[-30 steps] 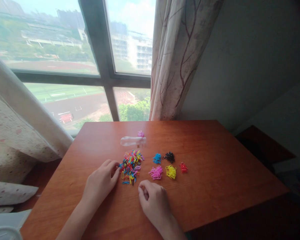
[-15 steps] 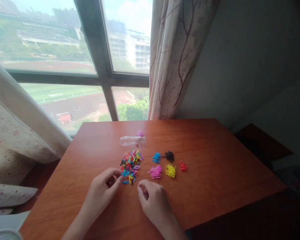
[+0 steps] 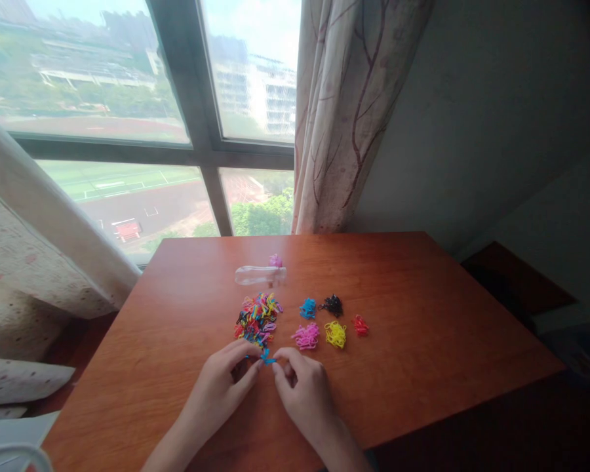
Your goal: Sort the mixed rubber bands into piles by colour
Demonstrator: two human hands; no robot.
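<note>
Close together at the near edge of a mixed pile of small coloured rubber bands (image 3: 257, 316), my two hands meet over some blue rubber bands (image 3: 268, 360). My left hand (image 3: 225, 379) pinches the blue bands between thumb and forefinger. From the other side, the thumb and forefinger of my right hand (image 3: 305, 382) close on the end of a blue band. To the right lie sorted heaps: blue bands (image 3: 307, 307), black bands (image 3: 332, 305), pink bands (image 3: 305, 335), yellow bands (image 3: 335, 334) and a small heap of red bands (image 3: 360, 325).
Behind the mixed pile, a clear plastic bottle-shaped container (image 3: 255, 275) lies on its side, with a small pink-purple object (image 3: 275, 260) beside it. The wooden table (image 3: 423, 341) reaches back to the window and a patterned curtain (image 3: 344, 118). A white object (image 3: 14, 439) shows at lower left.
My left hand has moved right, drawing blue bands out of the mixed pile's near side. The fingers of my right hand have come up to meet them. The sorted heaps look unchanged.
</note>
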